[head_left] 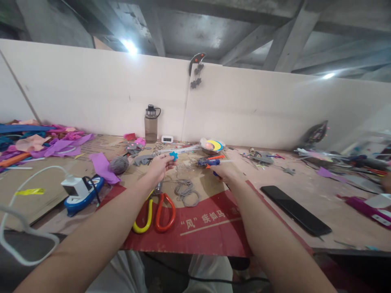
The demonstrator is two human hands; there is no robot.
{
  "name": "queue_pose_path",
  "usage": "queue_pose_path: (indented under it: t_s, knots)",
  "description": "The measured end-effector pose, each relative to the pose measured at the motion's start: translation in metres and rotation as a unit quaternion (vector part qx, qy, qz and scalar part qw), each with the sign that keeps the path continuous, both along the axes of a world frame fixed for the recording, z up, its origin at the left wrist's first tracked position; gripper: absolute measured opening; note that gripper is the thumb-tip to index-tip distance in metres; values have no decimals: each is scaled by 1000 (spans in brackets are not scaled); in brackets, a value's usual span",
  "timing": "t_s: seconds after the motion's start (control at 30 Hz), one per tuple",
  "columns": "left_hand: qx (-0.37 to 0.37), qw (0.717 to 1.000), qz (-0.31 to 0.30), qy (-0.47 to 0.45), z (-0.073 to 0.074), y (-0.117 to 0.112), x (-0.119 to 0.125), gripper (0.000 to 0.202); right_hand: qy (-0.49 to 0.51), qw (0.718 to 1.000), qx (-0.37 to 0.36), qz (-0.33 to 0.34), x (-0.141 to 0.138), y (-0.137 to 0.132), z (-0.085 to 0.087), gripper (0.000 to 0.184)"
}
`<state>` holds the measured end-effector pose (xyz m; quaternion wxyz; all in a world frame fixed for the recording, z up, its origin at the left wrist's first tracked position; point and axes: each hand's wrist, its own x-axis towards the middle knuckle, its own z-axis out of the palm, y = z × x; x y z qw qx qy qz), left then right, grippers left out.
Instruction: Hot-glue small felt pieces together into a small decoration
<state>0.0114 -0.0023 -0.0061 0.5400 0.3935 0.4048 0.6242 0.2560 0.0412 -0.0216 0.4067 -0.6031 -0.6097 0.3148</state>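
Observation:
Between its fingertips my left hand [162,166] pinches a small blue felt star [174,155], raised above the table. My right hand [223,171] is wrapped round the handle of a blue glue gun [209,162] with orange parts, pointing left toward the star but apart from it. Below my left hand lie scissors [165,212] with one yellow and one red handle, their blades partly hidden by the wrist. A loose coil of grey yarn [187,192] rests on the cardboard between my arms. Behind the glue gun stands a metal bowl [210,150] with a yellow and blue piece on it.
Left are a power strip [80,200] with a white charger, a grey yarn ball [119,164] and heaped purple felt [65,147]. A bottle [151,126] and a small digital display [167,139] stand by the white partition. A black phone [295,209] lies right.

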Motion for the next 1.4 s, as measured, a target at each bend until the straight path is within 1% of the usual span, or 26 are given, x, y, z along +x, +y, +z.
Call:
queue_pose_path:
  t_s: [0.1, 0.13, 0.2, 0.3, 0.37, 0.47, 0.57, 0.6, 0.67, 0.7, 0.77, 0.8, 0.83, 0.87, 0.9, 0.93, 1.0, 1.03, 1.07, 1.1, 1.13, 1.2, 1.27, 1.33, 1.4]
  knots:
    - [-2, 1000, -5, 5, 3, -2, 0, 6, 33, 999, -10, -12, -9, -6, 10, 9]
    - [-4, 1000, -2, 7, 4, -2, 1, 5, 61, 998, -3, -1, -12, -9, 15, 11]
    - [-6, 1000, 3, 12, 4, -2, 0, 5, 143, 989, 18, 45, -19, -17, 23, 21]
    - [-2, 1000, 9, 20, 3, 0, -1, 5, 248, 959, 38, 134, -28, -29, 31, 31]
    - [5, 1000, 17, 21, 1, 2, -3, 10, 266, 948, 44, 168, -33, -35, 32, 32]
    - [16, 999, 28, 19, -2, 5, -5, 18, 264, 944, 47, 191, -39, -37, 30, 30]
    - [15, 999, 38, 28, -4, 6, -7, 21, 220, 955, 66, 188, -43, -32, 33, 25]
    - [13, 999, 41, 32, -4, 6, -8, 22, 188, 962, 83, 181, -43, -29, 36, 24]
    - [10, 998, 42, 38, -4, 5, -9, 23, 91, 973, 142, 156, -42, -22, 46, 25]
    - [8, 998, 40, 43, -5, 5, -9, 24, 30, 972, 182, 145, -41, -18, 53, 27]
    - [2, 998, 34, 54, -6, 5, -9, 24, -78, 953, 268, 121, -41, -12, 70, 26]
    - [1, 998, 31, 60, -6, 5, -9, 24, -109, 941, 302, 112, -41, -9, 79, 24]
    - [2, 997, 26, 66, -7, 5, -9, 24, -114, 932, 328, 108, -44, -7, 89, 21]
    - [4, 997, 18, 75, -8, 5, -9, 23, -91, 928, 345, 106, -47, -6, 98, 19]
    - [4, 996, 11, 84, -8, 5, -9, 23, -43, 928, 353, 111, -51, -6, 107, 20]
    - [2, 996, 6, 92, -9, 5, -9, 23, 26, 929, 348, 121, -56, -7, 114, 22]
    - [-5, 995, 5, 102, -11, 6, -9, 23, 188, 924, 292, 158, -65, -15, 120, 21]
    - [-7, 995, 7, 103, -12, 6, -10, 22, 248, 917, 246, 192, -67, -21, 119, 18]
    - [-10, 995, 8, 101, -12, 7, -10, 22, 288, 909, 201, 225, -69, -28, 115, 17]
    - [-13, 995, 9, 99, -13, 7, -11, 22, 305, 904, 166, 252, -69, -34, 109, 18]
    - [-19, 995, 8, 97, -13, 8, -11, 22, 300, 905, 142, 267, -67, -40, 100, 20]
    - [-30, 995, 4, 91, -13, 10, -11, 21, 264, 918, 109, 274, -59, -48, 79, 21]
    - [-35, 995, -5, 91, -13, 11, -11, 20, 242, 933, 97, 246, -47, -51, 60, 20]
    - [-33, 995, -12, 97, -12, 11, -10, 18, 235, 940, 102, 227, -35, -50, 45, 20]
    - [-31, 994, -10, 105, -11, 10, -10, 16, 220, 944, 103, 224, -26, -48, 36, 19]
